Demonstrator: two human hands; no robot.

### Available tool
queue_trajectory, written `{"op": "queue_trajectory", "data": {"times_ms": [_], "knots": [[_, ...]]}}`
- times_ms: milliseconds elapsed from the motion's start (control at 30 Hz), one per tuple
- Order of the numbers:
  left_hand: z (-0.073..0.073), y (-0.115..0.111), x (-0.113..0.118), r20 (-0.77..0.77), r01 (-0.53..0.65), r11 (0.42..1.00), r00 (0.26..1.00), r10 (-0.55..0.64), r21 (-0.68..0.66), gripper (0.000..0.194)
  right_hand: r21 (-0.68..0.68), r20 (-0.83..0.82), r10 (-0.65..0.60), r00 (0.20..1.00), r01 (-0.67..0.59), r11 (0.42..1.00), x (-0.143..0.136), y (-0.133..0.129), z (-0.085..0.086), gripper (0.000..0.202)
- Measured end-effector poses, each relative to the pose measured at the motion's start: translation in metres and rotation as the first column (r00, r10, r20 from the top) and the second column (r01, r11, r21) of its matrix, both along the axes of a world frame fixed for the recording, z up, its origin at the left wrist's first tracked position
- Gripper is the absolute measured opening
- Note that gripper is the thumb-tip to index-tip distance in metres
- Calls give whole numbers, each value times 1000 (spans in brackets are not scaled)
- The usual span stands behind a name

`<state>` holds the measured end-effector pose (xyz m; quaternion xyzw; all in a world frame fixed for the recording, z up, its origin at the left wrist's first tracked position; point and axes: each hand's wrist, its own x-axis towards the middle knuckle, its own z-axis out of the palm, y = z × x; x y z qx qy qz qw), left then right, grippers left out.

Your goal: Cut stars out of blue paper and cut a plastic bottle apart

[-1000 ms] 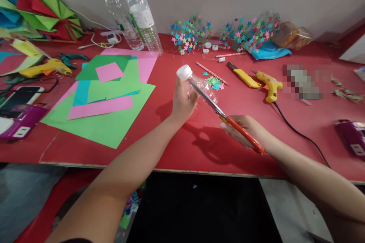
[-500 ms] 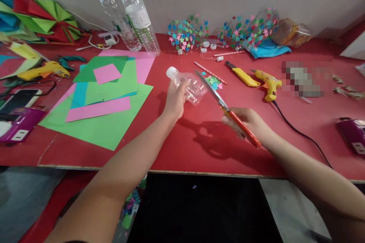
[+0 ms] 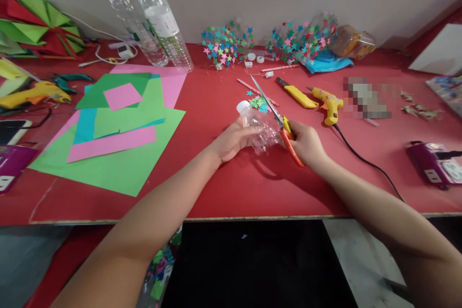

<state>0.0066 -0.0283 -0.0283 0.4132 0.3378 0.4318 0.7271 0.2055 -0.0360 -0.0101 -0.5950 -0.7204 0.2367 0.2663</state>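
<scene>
My left hand (image 3: 236, 138) is wrapped round a clear plastic bottle piece (image 3: 262, 135) with a white cap (image 3: 243, 107), held over the middle of the red table (image 3: 212, 187). My right hand (image 3: 306, 143) grips scissors (image 3: 277, 116) with red and yellow handles. Their blades point up and away, right beside the bottle piece. Whether the blades touch the plastic I cannot tell. Just beyond the blades lie small paper stars (image 3: 259, 103) and a patterned stick (image 3: 252, 87).
Coloured paper sheets (image 3: 108, 173) lie on the left. Tall bottles (image 3: 162, 24) and star-covered clear shapes (image 3: 225, 43) stand along the wall. Right of the scissors are a yellow cutter (image 3: 298, 95), a glue gun (image 3: 328, 103) with its cord, and a purple power strip (image 3: 433, 166).
The bottle piece in my left hand has come nearer and to the right. My right hand has moved slightly left, bringing the scissors close to it. The view has shifted right.
</scene>
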Motion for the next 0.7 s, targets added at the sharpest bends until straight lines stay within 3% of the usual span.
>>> {"op": "queue_trajectory", "data": {"times_ms": [167,267,500,700], "knots": [[4,4,-12,121,186,983,975,-185,-1,42,12,28,-5,1000,5,1000,3,3,-2,31],[2,7,-14,164,147,989,977,-139,-36,33,29,24,12,1000,-13,999,3,3,-3,30],[-1,10,-9,86,99,995,992,-97,-15,19,50,19,71,997,-72,996,2,-1,-2,26],[-1,5,-3,13,12,999,1000,-12,36,24,37,61,101,993,-104,994,0,-5,-2,21]]}}
